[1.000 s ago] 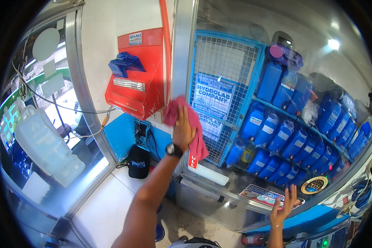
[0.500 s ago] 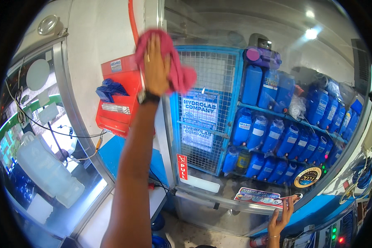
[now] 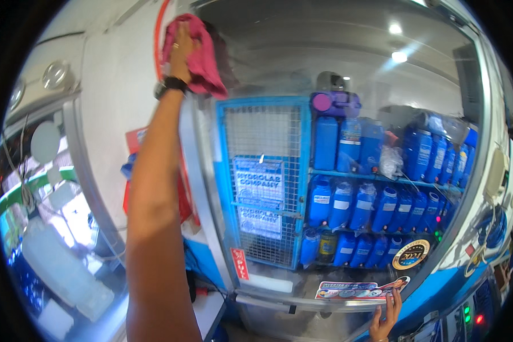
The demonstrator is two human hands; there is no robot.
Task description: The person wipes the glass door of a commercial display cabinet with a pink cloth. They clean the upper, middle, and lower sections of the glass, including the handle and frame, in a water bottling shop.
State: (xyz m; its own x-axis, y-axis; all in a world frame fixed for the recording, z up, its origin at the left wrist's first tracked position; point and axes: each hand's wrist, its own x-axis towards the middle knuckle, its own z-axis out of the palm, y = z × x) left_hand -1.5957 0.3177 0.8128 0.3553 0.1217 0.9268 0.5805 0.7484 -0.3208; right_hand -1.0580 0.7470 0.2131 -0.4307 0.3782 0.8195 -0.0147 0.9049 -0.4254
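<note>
My left hand (image 3: pixel 182 54) is raised high at the upper left, fingers extended over a pink cloth (image 3: pixel 206 65). It holds the cloth against the top corner of a glass door (image 3: pixel 268 43), beside the metal frame. A dark watch is on that wrist. Low on the right, my right hand (image 3: pixel 386 316) has its fingers apart, the tips touching the door near a colourful sticker (image 3: pixel 347 290). A red pull label (image 3: pixel 240 264) is stuck on the lower left of the glass.
Through the glass show a blue mesh gate (image 3: pixel 262 137) and shelves of blue water jugs (image 3: pixel 326 142). A red wall holder (image 3: pixel 185 199) is partly hidden behind my left arm. Left stands another glazed frame (image 3: pixel 97 165); lit green and red lamps (image 3: pixel 479 319) are at lower right.
My left hand and the pink cloth have moved up and left along the glass. The view has tilted upward. My right hand stays low at the door's edge.
</note>
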